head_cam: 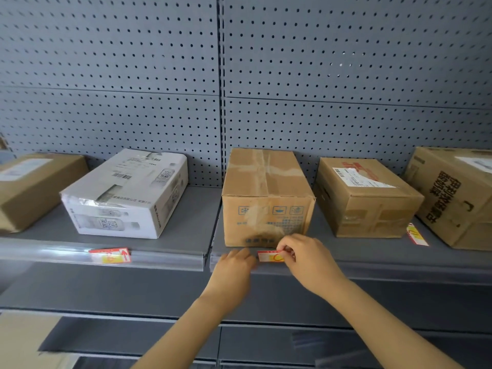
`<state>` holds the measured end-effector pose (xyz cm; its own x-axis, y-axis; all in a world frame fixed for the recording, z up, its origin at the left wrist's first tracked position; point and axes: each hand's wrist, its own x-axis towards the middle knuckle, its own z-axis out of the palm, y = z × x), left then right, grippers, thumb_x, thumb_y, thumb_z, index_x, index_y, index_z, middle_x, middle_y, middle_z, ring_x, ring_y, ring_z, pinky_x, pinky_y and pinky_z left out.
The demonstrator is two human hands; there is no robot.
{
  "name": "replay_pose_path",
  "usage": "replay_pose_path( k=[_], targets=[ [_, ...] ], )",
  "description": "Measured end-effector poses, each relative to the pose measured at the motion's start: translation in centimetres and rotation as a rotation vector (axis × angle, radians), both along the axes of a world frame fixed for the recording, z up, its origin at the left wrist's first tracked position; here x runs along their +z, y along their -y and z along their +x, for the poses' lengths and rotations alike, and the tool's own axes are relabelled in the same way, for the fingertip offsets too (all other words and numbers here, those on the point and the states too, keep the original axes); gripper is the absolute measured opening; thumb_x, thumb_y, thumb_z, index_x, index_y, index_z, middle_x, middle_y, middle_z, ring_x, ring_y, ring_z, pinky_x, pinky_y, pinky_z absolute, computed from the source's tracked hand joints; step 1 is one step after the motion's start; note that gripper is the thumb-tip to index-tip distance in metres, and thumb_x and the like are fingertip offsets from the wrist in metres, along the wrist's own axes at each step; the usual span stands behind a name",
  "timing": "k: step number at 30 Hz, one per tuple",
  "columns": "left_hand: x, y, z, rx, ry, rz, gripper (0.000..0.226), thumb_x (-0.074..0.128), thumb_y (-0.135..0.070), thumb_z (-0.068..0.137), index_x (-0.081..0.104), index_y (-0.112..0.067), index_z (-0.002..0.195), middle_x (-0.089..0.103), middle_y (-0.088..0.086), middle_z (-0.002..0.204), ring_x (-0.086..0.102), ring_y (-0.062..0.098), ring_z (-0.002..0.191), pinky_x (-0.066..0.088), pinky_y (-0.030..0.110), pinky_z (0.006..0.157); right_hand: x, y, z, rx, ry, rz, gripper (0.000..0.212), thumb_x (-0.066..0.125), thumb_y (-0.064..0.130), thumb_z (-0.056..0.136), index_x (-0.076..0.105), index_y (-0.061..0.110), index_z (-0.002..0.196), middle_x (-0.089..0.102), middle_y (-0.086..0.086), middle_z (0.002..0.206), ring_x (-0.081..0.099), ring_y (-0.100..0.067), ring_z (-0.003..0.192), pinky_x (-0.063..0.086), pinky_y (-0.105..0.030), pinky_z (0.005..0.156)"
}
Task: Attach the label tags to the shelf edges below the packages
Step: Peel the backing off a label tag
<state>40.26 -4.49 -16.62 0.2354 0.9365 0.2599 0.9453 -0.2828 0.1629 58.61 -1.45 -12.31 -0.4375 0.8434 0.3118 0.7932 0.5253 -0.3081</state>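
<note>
A red, white and yellow label tag (269, 256) sits at the shelf edge (372, 265) below the middle brown box (266, 198). My right hand (306, 259) pinches the tag's right end. My left hand (234, 267) presses its fingertips on the clear strip just left of the tag. Another tag (111, 255) is in the clear strip below the white package (125, 193). A third tag (416, 234) lies loose on the shelf between the two right-hand boxes.
A brown box (364, 195) and a printed carton (458, 193) stand to the right, another brown box (34, 185) at far left. Grey pegboard (239, 75) backs the shelf. A lower shelf (133, 339) runs beneath my arms.
</note>
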Motion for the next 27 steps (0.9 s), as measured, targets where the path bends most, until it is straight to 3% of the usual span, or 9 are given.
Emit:
replay_pose_path(
  k=[5,10,16,24,27],
  targets=[
    [-0.3,0.6,-0.5,-0.025,0.087,0.069,0.042,0.048,0.002,0.077,0.06,-0.018,0.111,0.058,0.004,0.107,0.055,0.028,0.092,0.036,0.031,0.073,-0.7,-0.4,-1.1,0.034,0.044,-0.024,0.012,0.054,0.022,0.091,0.064,0.024,0.095,0.058,0.006,0.098,0.053,-0.016,0.089,0.046,-0.03,0.071],
    [0.8,0.7,-1.4,0.028,0.193,0.113,0.037,0.053,0.007,0.072,0.065,-0.017,0.098,0.062,0.004,0.095,0.058,0.027,0.074,0.04,0.031,0.062,-1.4,-1.2,-2.0,0.047,0.063,-0.029,0.012,0.056,0.02,0.09,0.066,0.022,0.097,0.054,0.005,0.099,0.05,-0.014,0.096,0.048,-0.033,0.07],
    [1.8,0.6,-2.1,0.039,0.204,0.131,0.031,0.06,0.009,0.07,0.068,-0.014,0.089,0.066,0.004,0.09,0.06,0.027,0.071,0.046,0.034,0.059,-1.4,-1.3,-2.3,0.059,0.051,0.015,0.006,0.062,0.017,0.085,0.064,0.022,0.088,0.06,0.007,0.09,0.052,-0.012,0.087,0.045,-0.027,0.066],
    [2.7,-0.1,-0.8,-0.037,0.181,0.136,0.022,0.065,0.005,0.069,0.068,-0.015,0.079,0.066,0.002,0.08,0.061,0.025,0.064,0.049,0.034,0.052,-1.0,-0.8,-1.4,0.06,0.048,0.131,0.008,0.07,0.021,0.079,0.068,0.022,0.087,0.063,0.007,0.092,0.053,-0.017,0.087,0.043,-0.03,0.075],
    [2.9,-0.7,0.6,-0.081,0.175,0.121,0.02,0.061,0.0,0.074,0.067,-0.017,0.081,0.066,0.001,0.086,0.061,0.025,0.069,0.044,0.031,0.053,-0.5,-0.3,-0.3,0.023,0.012,0.143,0.005,0.068,0.022,0.082,0.067,0.021,0.087,0.061,0.007,0.093,0.052,-0.016,0.089,0.044,-0.031,0.077]
  ],
)
